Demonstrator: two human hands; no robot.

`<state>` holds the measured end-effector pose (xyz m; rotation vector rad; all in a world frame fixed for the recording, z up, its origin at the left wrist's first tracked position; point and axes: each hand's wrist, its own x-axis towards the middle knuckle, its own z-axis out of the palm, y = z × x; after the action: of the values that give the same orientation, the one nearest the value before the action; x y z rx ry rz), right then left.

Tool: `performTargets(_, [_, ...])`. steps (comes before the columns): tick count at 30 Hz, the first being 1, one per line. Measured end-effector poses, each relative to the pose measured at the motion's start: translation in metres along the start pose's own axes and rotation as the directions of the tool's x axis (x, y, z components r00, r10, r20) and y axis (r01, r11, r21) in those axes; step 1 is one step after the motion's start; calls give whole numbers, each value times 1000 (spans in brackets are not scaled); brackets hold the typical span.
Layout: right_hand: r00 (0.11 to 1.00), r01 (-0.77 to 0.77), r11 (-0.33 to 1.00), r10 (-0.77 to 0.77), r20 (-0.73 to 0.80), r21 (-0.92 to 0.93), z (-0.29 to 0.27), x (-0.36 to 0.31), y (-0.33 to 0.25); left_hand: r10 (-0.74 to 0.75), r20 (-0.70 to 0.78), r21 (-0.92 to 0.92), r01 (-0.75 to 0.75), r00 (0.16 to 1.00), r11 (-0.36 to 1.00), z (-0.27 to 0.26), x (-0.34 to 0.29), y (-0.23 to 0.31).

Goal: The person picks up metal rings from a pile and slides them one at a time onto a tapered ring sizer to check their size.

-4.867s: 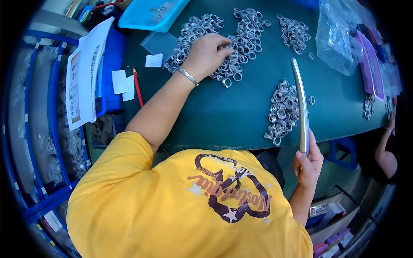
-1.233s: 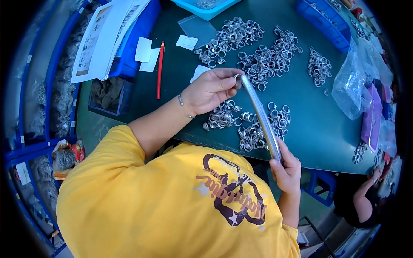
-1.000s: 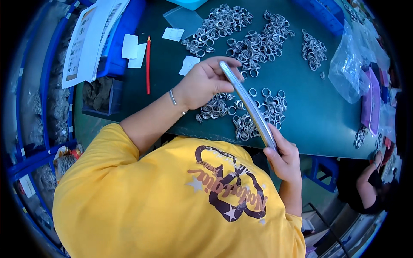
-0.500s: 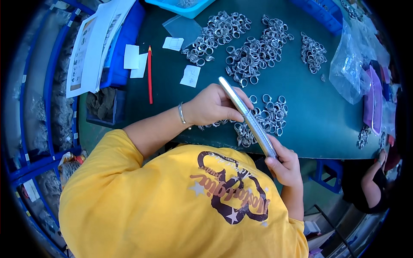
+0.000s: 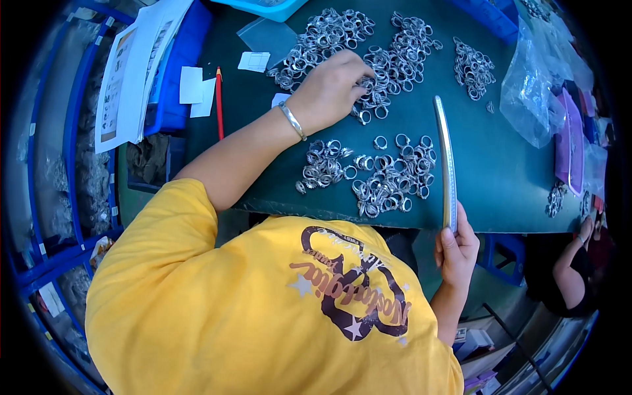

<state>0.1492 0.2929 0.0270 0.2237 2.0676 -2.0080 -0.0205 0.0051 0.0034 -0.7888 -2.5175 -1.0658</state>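
My right hand [image 5: 457,246] is closed around the lower end of a long silvery ring mandrel [image 5: 447,164] with fine markings, held nearly upright with no ring visible on it. My left hand [image 5: 331,89], a silver bangle on its wrist, reaches to the edge of a middle pile of silver rings [image 5: 409,56]. Its thumb and fingers are curled together among the rings; what lies between them is too small to make out. Nearer to me lie a loose group of rings [image 5: 395,181] and a smaller cluster of rings [image 5: 322,164].
Another heap of rings [image 5: 336,33] lies at the back left, a small heap [image 5: 474,69] at the right. A red pencil [image 5: 219,102] and paper slips [image 5: 191,85] lie left. Clear plastic bags [image 5: 526,92] cover the right side. A blue bin [image 5: 191,59] holds papers.
My left hand has left the mandrel and moved up to the middle ring pile. My right hand has swung the mandrel rightward to nearly upright, uncovering the near rings.
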Motion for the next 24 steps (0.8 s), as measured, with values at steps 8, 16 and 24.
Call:
performTargets(8, [999,-7,998,11,49,-67,10,8,-4,151,413,54,-190,898,980,27,-21,37])
performTargets(16, [996,16,1000,-13,89,-26,8,8,-3,-440,482,-770,606,758,201,-1,-24,28])
performTargets(24, [974,2,999,5,228,-32,12,9,-8,-435,385,-923,352,814,-157,-4,-33,16])
